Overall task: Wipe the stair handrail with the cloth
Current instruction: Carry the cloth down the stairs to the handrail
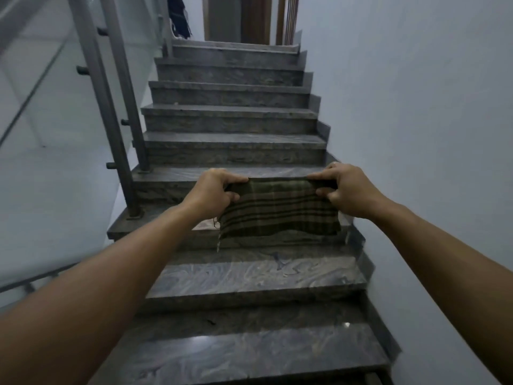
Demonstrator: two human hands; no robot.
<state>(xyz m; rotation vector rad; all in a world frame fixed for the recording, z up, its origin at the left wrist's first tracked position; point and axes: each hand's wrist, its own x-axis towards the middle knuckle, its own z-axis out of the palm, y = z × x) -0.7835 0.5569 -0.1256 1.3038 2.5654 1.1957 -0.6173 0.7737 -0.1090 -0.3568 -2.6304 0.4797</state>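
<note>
Green-and-brown plaid woven cloth (280,211) hangs stretched between both hands at frame centre, over the grey marbled stone stairs (249,279). Left hand (213,190) is closed on the cloth's top left corner, thumb over the upper edge. Right hand (344,188) pinches the top right corner the same way. Frayed threads dangle at the cloth's 7 o'clock corner. Grey metal stair railing (111,107) with glass panel runs up at 10 o'clock, well apart from the cloth. Plain pale wall (416,107) at 2 o'clock.

Grey marble stairs (236,276) rise in dim light. Right of them, a plain pale wall (416,107); at their top, a wooden doorway (238,18).
</note>
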